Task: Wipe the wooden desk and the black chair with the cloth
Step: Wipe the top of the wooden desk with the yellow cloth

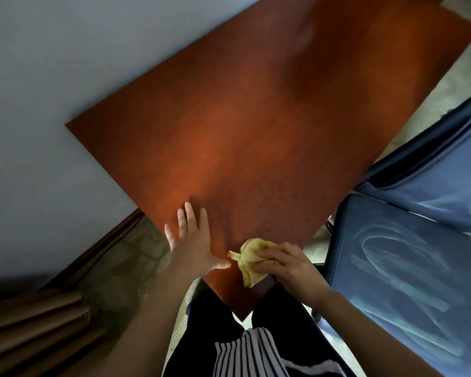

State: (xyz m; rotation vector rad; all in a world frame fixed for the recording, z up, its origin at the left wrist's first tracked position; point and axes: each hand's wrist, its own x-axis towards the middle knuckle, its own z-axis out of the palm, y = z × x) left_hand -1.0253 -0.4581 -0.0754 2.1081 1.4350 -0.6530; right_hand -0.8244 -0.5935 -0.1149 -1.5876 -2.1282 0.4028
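The reddish-brown wooden desk (250, 126) fills the middle of the view, with one corner pointing at me. My left hand (193, 240) lies flat on the desk near its left edge, fingers spread and straight. My right hand (286, 265) grips a bunched yellow cloth (249, 261) and holds it down on the desk near the close corner. The dark chair (408, 268) stands to the right of the desk; its seat shows pale smeared streaks.
A pale wall (52, 77) runs along the desk's left side, with a dark skirting board at its foot. Brown cardboard tubes (30, 327) lie on the floor at the lower left. Patterned floor shows around the desk and under the chair.
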